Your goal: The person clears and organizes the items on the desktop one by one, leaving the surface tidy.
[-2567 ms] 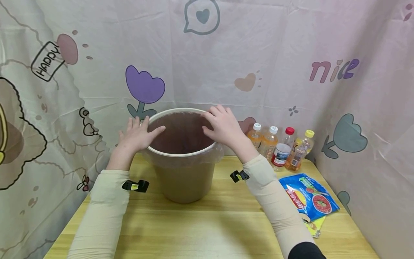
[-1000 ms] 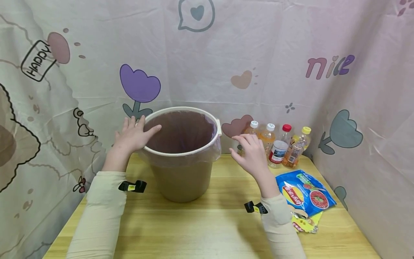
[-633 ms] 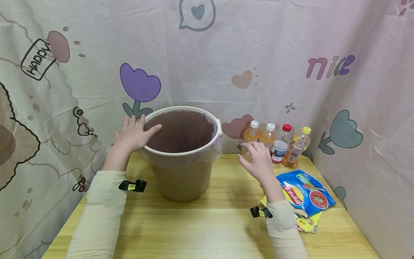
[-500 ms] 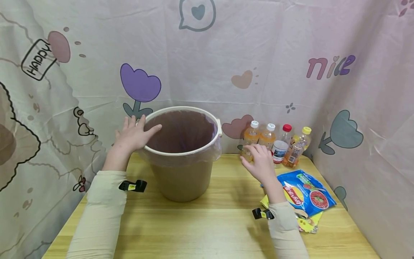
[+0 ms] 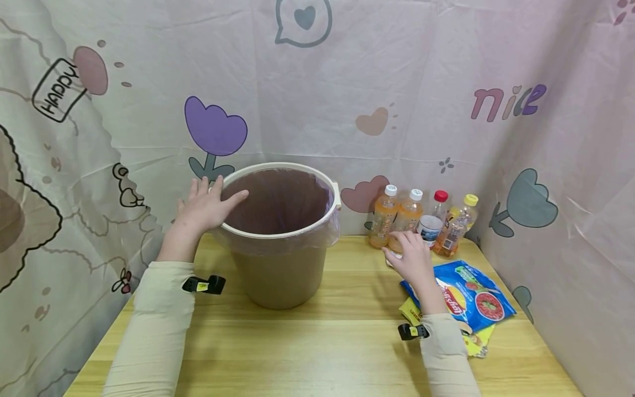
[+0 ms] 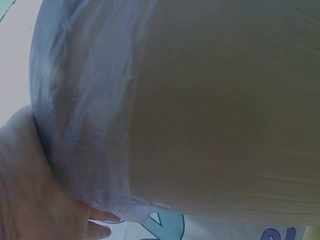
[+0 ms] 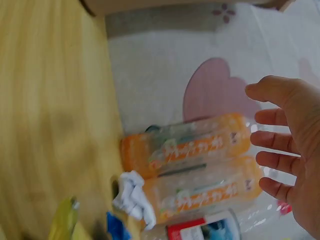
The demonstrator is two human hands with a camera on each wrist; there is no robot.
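A brown bin [image 5: 280, 275] with a pale rim and a clear plastic liner [image 6: 95, 110] folded over it stands on the table. My left hand [image 5: 202, 212] rests with spread fingers on the rim's left side; in the left wrist view the palm [image 6: 35, 185] lies against the liner. My right hand [image 5: 413, 258], fingers slightly bent and holding nothing, hovers in front of the bottles. Nearest to it are two orange-labelled bottles [image 5: 384, 218] with white caps. A crumpled white piece [image 7: 134, 197] lies beside their bases in the right wrist view, mostly hidden by the hand in the head view.
A red-capped bottle [image 5: 430, 226] and a yellow-capped bottle [image 5: 452, 234] stand at the right back. A blue chip bag [image 5: 478, 298] lies over yellow packaging [image 5: 475, 344] on the wooden table [image 5: 297, 353]. A printed curtain [image 5: 307, 99] hangs behind.
My right hand has left the bin's rim and moved right and down to the front of the bottles. The left hand stays on the rim.
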